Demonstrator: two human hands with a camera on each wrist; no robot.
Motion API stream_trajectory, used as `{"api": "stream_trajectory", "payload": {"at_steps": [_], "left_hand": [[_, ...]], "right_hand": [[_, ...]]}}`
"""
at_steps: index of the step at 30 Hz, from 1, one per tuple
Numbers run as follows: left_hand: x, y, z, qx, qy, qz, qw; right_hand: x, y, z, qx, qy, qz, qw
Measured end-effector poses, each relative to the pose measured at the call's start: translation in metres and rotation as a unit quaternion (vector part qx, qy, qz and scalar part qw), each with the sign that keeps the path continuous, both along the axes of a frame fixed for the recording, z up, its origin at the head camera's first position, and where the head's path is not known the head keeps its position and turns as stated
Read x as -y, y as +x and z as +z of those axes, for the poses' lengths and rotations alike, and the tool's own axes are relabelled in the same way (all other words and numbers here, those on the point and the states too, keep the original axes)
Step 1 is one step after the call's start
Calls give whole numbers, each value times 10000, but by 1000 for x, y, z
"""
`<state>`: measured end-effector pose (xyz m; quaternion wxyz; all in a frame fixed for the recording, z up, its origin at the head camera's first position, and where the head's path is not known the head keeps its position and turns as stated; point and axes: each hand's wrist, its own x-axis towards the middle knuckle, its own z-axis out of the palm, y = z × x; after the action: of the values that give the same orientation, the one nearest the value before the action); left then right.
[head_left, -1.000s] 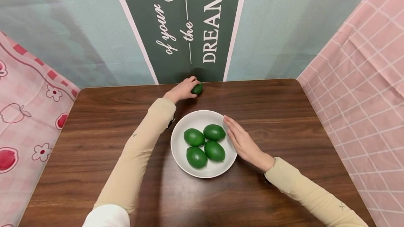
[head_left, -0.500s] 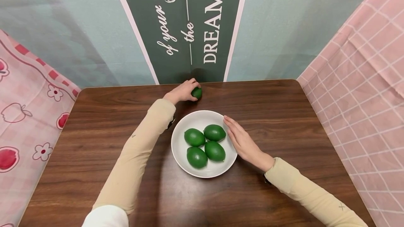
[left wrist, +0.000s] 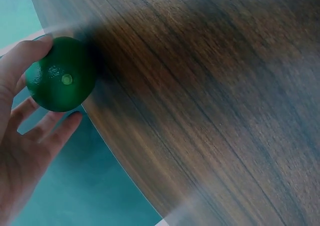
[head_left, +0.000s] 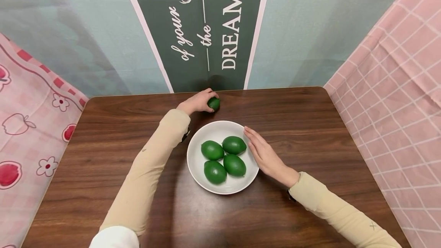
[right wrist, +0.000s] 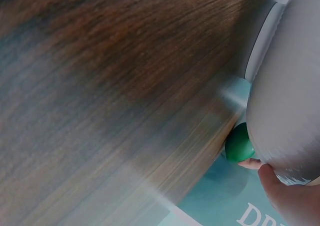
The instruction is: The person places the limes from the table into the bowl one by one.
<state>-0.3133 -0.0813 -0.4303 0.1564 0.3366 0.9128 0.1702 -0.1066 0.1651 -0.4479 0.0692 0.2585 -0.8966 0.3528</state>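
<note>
Near the back edge of the table, my left hand (head_left: pixel 201 101) grips a green lime (head_left: pixel 214 103). In the left wrist view the thumb lies over the lime's (left wrist: pixel 62 75) upper side and the fingers reach along its other side. A round white bowl (head_left: pixel 223 190) stands in front of that hand, with several more limes (head_left: pixel 215 172) inside. My right hand (head_left: pixel 268 159) rests with straight fingers against the bowl's right side. The bowl's outer wall (right wrist: pixel 287 95) fills the right of the right wrist view, and part of the lime (right wrist: pixel 239 143) shows beyond it.
The brown wooden table (head_left: pixel 310 125) ends at a teal backdrop (head_left: pixel 296 30) with a dark lettered panel (head_left: pixel 210 56). Pink patterned cloth (head_left: pixel 27 141) borders the left side, and pink checked cloth (head_left: pixel 396 87) the right.
My left hand and the lime in it have shifted slightly away from the back edge, toward the bowl. The right hand and the bowl have stayed in place.
</note>
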Motion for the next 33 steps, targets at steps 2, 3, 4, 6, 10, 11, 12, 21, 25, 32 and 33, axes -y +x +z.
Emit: {"api": "stream_trajectory", "payload": {"at_steps": [2, 3, 4, 6, 10, 11, 12, 21, 25, 32, 33], "left_hand": [[1, 1, 0, 64, -17, -3, 10000], [1, 2, -1, 110, -27, -15, 9999], [1, 2, -1, 162, -49, -40, 9998], [0, 4, -3, 274, -120, -111, 9995], [0, 7, -9, 469, -332, -211, 9981], [0, 7, -10, 497, -346, -209, 9979], [0, 8, -11, 509, -349, -207, 9979], [2, 8, -12, 347, -130, -300, 9989], [2, 8, -9, 317, -62, -275, 9991], [2, 8, -2, 228, -91, -291, 9993], [2, 8, -1, 222, -96, -298, 9993]], "right_hand": [[0, 0, 0, 7, -4, -3, 10000], [0, 0, 0, 13, -7, -4, 10000], [0, 0, 0, 17, -5, -10, 10000], [0, 0, 0, 41, 5, -29, 10000], [0, 1, -1, 59, 24, -34, 10000], [0, 1, -1, 61, 26, -33, 10000], [0, 1, -2, 59, 29, -32, 10000], [0, 2, -1, 87, 8, -35, 10000], [0, 2, -1, 73, 5, -39, 10000], [0, 0, -1, 28, 15, -34, 10000], [0, 0, -2, 32, 21, -41, 10000]]}}
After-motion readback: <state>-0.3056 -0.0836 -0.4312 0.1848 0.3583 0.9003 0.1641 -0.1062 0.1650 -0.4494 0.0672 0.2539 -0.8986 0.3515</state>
